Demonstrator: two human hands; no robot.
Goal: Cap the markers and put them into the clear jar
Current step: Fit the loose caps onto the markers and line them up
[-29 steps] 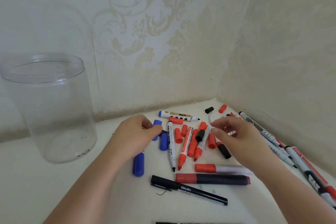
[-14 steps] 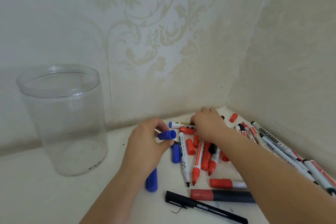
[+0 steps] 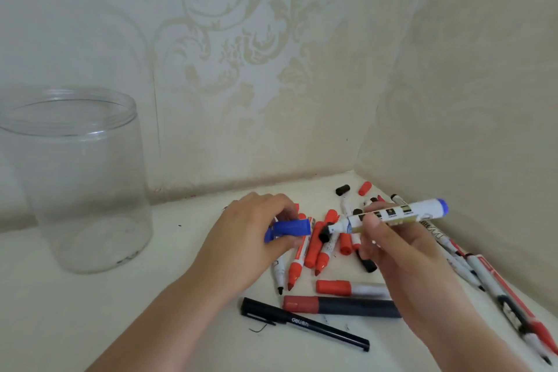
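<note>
Head view: pinching blue cap (image 3: 289,228) in left hand (image 3: 250,238), open end facing right. Gripping blue-ended white marker (image 3: 392,216) in right hand (image 3: 392,246), fingers curled round barrel, tip pointing at cap, small gap between. Standing upright far left on table (image 3: 187,251): clear jar (image 3: 75,178). Lying beneath hands: loose red and black markers (image 3: 320,246).

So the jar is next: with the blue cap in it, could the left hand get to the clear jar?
Probably yes: the left hand holds the blue cap, and only bare tabletop lies between it and the clear jar, whose mouth is open.
</note>
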